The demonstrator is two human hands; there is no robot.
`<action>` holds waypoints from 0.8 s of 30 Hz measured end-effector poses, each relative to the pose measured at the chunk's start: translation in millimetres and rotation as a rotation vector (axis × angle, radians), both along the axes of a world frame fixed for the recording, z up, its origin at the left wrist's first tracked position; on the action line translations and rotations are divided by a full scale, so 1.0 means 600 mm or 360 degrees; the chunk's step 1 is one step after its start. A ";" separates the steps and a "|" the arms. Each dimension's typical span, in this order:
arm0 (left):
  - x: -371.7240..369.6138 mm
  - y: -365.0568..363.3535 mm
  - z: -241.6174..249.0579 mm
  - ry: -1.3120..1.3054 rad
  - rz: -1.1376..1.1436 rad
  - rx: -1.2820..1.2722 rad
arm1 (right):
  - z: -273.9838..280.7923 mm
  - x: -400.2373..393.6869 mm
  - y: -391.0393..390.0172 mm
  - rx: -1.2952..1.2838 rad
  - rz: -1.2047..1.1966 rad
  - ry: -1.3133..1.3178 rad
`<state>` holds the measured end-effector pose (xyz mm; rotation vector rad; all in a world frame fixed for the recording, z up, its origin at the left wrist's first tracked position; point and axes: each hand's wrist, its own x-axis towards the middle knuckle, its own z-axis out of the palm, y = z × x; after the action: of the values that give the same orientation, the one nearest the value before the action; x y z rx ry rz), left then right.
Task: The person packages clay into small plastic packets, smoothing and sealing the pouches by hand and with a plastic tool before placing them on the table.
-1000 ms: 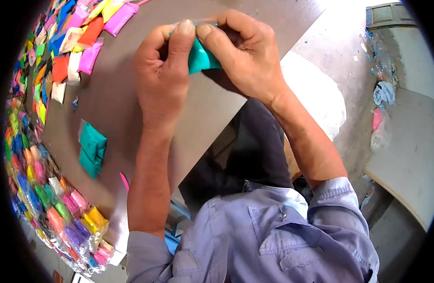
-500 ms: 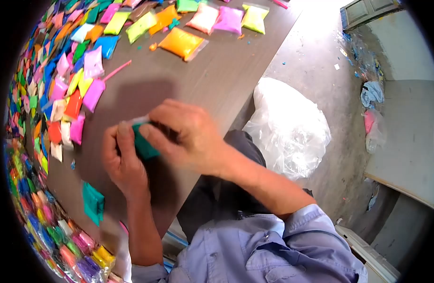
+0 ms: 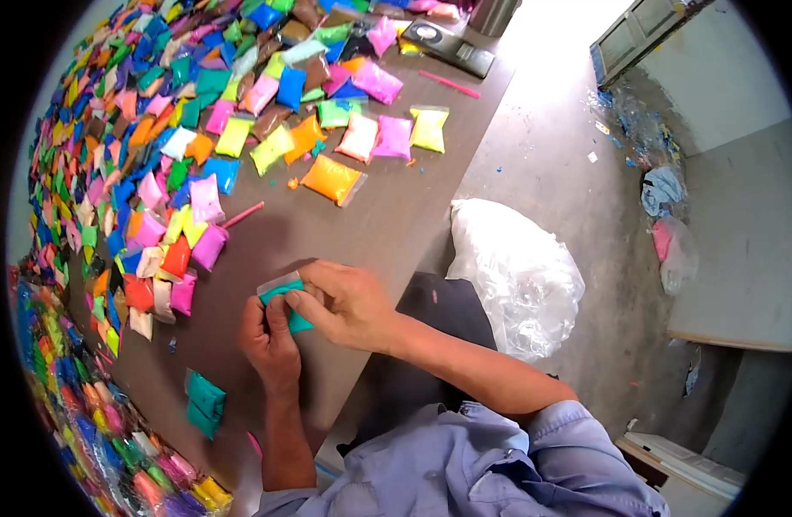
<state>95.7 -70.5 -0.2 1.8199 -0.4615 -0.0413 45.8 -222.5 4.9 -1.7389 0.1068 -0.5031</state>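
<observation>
Over the brown table, a teal packet (image 3: 299, 320) with a clear top edge is between both hands. My left hand (image 3: 271, 345) is closed on its left side, thumb upright against it. My right hand (image 3: 348, 306) pinches its upper right part with thumb and fingers. Another teal packet (image 3: 205, 403) lies on the table to the lower left. An orange packet (image 3: 331, 179) rests flat farther up the table, near yellow, pink and peach ones.
A large heap of coloured packets (image 3: 155, 129) covers the table's left and far parts. Bagged packets (image 3: 146, 457) are at lower left. A dark device (image 3: 447, 47) and pink stick (image 3: 449, 84) lie at the far edge. A white plastic bag (image 3: 516, 276) stands on the floor.
The view has tilted up, showing more of the far table. Both hands still hold the teal packet, and its clear top edge now shows more fully.
</observation>
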 end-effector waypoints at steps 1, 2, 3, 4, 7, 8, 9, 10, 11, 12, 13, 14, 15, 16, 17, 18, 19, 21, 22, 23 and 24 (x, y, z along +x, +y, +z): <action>0.000 -0.002 0.000 -0.0006 0.0023 -0.0036 | 0.000 0.000 0.001 -0.0026 -0.0008 0.0039; 0.001 -0.002 -0.001 -0.0014 0.0047 -0.0071 | -0.005 0.001 0.002 -0.0041 -0.0021 0.0010; 0.004 -0.001 -0.004 -0.0050 0.0037 -0.0090 | -0.012 0.004 0.003 -0.0046 -0.0012 0.0071; 0.006 0.002 -0.008 0.0017 0.0019 -0.0101 | -0.011 0.008 0.004 -0.0051 -0.0004 0.0130; 0.011 0.005 -0.025 0.0119 -0.0046 -0.0217 | 0.005 0.014 0.000 0.0086 0.0020 0.0374; 0.012 0.004 -0.027 0.0193 -0.0081 -0.0303 | 0.011 0.016 0.002 0.0054 0.0002 0.0335; 0.015 0.003 -0.022 0.0201 -0.0088 -0.0213 | 0.017 0.020 0.005 0.0069 -0.0044 0.0418; 0.020 0.000 -0.025 0.0161 -0.0105 -0.0260 | 0.019 0.026 0.007 0.0081 -0.0088 0.0502; 0.024 0.000 -0.032 0.0173 -0.0097 -0.0291 | 0.009 0.035 0.013 0.0041 -0.0102 0.0469; 0.025 -0.002 -0.026 0.0186 -0.0087 -0.0326 | -0.001 0.046 0.017 0.0052 -0.0116 0.0497; 0.024 -0.003 -0.019 0.0264 -0.0053 -0.0295 | -0.012 0.055 0.019 0.0064 -0.0130 0.0527; 0.027 -0.002 -0.017 0.0241 -0.0066 -0.0333 | 0.004 0.056 0.022 0.0026 -0.0143 0.0501; 0.033 0.000 -0.022 0.0157 -0.0021 -0.0174 | 0.016 0.055 0.027 0.0017 -0.0220 0.0592; 0.035 0.000 -0.026 0.0079 0.0031 -0.0017 | 0.029 0.051 0.031 0.0007 -0.0296 0.0688; 0.036 -0.001 -0.028 -0.0067 0.0132 0.0085 | 0.041 0.047 0.037 -0.0024 -0.0304 0.0683; 0.036 0.000 -0.029 -0.0068 0.0127 0.0060 | 0.054 0.044 0.042 -0.0059 -0.0330 0.0703; 0.038 -0.002 -0.027 -0.0192 0.0154 0.0088 | 0.066 0.041 0.044 -0.0094 -0.0360 0.0720; 0.037 -0.012 -0.019 -0.0311 0.0184 0.0081 | 0.063 0.032 0.044 0.0096 -0.0364 0.0576; 0.031 -0.014 -0.009 -0.0216 0.0119 0.0045 | 0.052 0.029 0.044 0.0319 -0.0346 0.0438; 0.024 -0.013 -0.003 -0.0116 0.0057 0.0022 | 0.038 0.025 0.043 0.0309 -0.0344 0.0444; 0.019 -0.011 -0.002 -0.0105 0.0066 0.0018 | 0.021 0.019 0.040 0.0512 -0.0342 0.0354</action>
<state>107.4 -76.9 -1.2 1.8458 -0.4707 0.0444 57.0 -198.2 17.4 -1.4678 0.5104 -0.4204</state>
